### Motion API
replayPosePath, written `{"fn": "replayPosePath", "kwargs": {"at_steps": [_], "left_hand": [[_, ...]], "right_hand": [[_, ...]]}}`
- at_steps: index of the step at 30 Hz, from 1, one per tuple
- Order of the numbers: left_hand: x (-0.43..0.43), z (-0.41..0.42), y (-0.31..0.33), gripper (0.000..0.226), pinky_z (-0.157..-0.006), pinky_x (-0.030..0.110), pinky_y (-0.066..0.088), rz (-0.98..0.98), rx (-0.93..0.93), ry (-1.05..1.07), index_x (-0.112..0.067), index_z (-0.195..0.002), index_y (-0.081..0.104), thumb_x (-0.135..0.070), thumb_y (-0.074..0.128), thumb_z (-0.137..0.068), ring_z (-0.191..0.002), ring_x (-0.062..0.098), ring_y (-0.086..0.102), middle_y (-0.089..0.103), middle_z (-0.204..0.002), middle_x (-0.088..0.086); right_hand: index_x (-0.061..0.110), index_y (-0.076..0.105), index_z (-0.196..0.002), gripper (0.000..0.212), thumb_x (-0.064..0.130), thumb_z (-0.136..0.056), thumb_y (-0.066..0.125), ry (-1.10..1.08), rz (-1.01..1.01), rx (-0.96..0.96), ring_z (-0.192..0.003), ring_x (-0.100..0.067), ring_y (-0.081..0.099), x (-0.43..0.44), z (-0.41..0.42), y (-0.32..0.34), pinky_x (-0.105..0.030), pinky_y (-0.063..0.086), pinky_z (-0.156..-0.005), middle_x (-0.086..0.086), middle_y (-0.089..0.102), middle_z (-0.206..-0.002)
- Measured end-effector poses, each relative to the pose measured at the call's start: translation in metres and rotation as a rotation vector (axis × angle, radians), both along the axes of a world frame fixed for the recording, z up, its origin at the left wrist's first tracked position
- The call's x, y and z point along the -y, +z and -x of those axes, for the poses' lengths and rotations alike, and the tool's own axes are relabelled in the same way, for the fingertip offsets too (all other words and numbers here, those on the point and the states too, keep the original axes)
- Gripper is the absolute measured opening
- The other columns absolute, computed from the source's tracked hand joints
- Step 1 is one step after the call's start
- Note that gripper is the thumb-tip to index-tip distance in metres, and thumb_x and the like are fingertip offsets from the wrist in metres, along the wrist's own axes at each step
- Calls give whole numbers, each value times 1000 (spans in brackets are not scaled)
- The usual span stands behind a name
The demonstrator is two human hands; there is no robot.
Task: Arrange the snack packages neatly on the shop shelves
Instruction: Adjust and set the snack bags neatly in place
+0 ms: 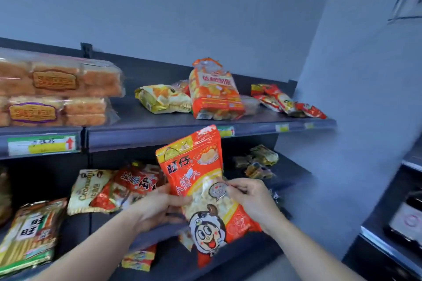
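1. Gripping the red bag (201, 180) from both sides, the person is holding it in the air in front of the shelves. It is almost upright and a little tilted. Its top is reaching the front edge of the upper shelf (159, 134).
2. The left hand (157, 207) is holding the left edge of the bag, with the thumb lying on the front and the fingers curling behind.
3. The right hand (249, 198) is pinching the right edge near the middle, with the fingertips pressing on the front.
4. On the upper shelf, at the left, bread packs (57, 89) are lying in two layers.
5. Near the middle of this shelf a yellow bag (164, 98) is lying flat, and just beside it an orange bag (214, 93) is standing upright.
6. At the right end, small red packets (287, 101) are lying in a loose group.
7. A price label (42, 145) with a red arrow is sitting on the shelf edge under the bread.
8. On the lower shelf (294, 173), a cream bag (84, 191) is lying partly under a foil bag (132, 187), behind the left hand.
9. Dark packets (258, 162) are lying in a heap at the right of this shelf.
10. A striped bag (32, 232) is leaning at the far left, lower down.
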State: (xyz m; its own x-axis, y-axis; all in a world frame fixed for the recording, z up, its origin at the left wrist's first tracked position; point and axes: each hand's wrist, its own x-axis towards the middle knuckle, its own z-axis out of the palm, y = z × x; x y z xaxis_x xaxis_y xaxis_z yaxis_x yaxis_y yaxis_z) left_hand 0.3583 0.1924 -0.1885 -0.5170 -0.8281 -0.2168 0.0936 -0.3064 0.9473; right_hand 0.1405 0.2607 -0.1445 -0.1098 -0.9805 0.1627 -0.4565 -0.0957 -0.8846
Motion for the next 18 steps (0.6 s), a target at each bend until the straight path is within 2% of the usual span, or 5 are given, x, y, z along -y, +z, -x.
{"fn": "replayPosePath", "kwargs": {"at_steps": [2,4,11,15,18], "left_hand": [[2,47,11,76,-81,42,54,36,-3,-68,-13,-119,56,-22,91,-52,-101,31,67,72,-109,8],[4,92,23,90,-80,41,55,55,-14,-124,-15,-119,55,-31,96,-41,-103,31,66,72,-110,8],[31,216,76,41,-70,36,55,242,-8,-16,-9,-114,61,-12,75,-76,-94,26,69,73,-105,7],[60,269,107,24,-70,37,54,369,-7,93,-10,-102,64,-6,74,-80,-82,27,70,74,-98,11],[87,306,126,20,-61,30,53,466,-31,181,-14,-92,63,-2,73,-80,-75,18,70,73,-92,6]], "right_hand": [[37,74,-78,28,12,-89,66,-44,67,0,-92,-10,69,0,44,10,-36,55,-85,8,75,-91],[40,74,-72,37,9,-89,66,-93,125,38,-89,-9,70,0,83,21,-32,55,-82,12,75,-87],[39,76,-75,30,14,-89,66,-246,275,202,-91,-21,70,21,187,59,-45,56,-87,4,76,-90],[20,73,-97,13,12,-91,64,-282,323,341,-92,-21,70,53,234,78,-41,57,-83,-1,75,-95],[15,67,-114,23,15,-92,63,-275,342,353,-97,-19,68,86,266,89,-40,56,-87,0,72,-105]]}}
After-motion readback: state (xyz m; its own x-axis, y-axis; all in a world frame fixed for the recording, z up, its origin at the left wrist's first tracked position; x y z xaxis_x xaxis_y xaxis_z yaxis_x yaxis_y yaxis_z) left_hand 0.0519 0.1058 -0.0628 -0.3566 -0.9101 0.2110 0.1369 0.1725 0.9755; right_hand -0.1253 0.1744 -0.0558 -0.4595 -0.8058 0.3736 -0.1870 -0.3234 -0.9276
